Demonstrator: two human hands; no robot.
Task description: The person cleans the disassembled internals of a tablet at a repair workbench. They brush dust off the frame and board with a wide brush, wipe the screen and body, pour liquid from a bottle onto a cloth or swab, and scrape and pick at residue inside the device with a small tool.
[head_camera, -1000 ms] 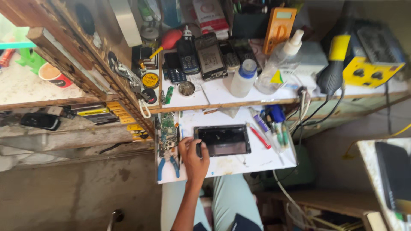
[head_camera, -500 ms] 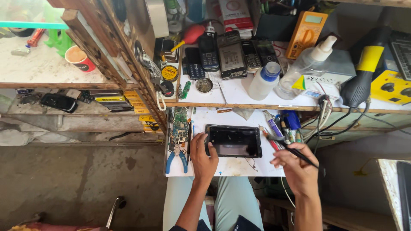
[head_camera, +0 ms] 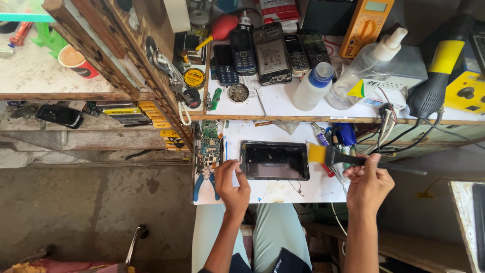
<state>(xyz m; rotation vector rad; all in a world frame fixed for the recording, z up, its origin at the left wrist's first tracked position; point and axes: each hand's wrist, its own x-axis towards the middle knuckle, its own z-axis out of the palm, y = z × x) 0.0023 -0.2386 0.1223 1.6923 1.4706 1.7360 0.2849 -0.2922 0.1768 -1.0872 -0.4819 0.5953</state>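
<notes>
A black tablet-like device (head_camera: pixel 274 160) lies flat on the white pull-out work surface (head_camera: pixel 283 192). My left hand (head_camera: pixel 233 181) rests at its left edge, fingers touching the frame. My right hand (head_camera: pixel 369 181) is to the right of the device and grips the black handle of a small brush (head_camera: pixel 333 155), whose yellow bristles sit just off the device's right edge.
Blue-handled pliers (head_camera: pixel 205 183) and a green circuit board (head_camera: pixel 209 144) lie left of my left hand. The shelf above holds several phones (head_camera: pixel 273 55), two plastic bottles (head_camera: pixel 313 88), a yellow multimeter (head_camera: pixel 365 25) and a hot-air tool (head_camera: pixel 434 76). Cables (head_camera: pixel 389 126) hang at right.
The view has shifted closer. My right hand has risen from the lower right, bringing the brush up beside the device's right edge. My left hand stays at the left edge.
</notes>
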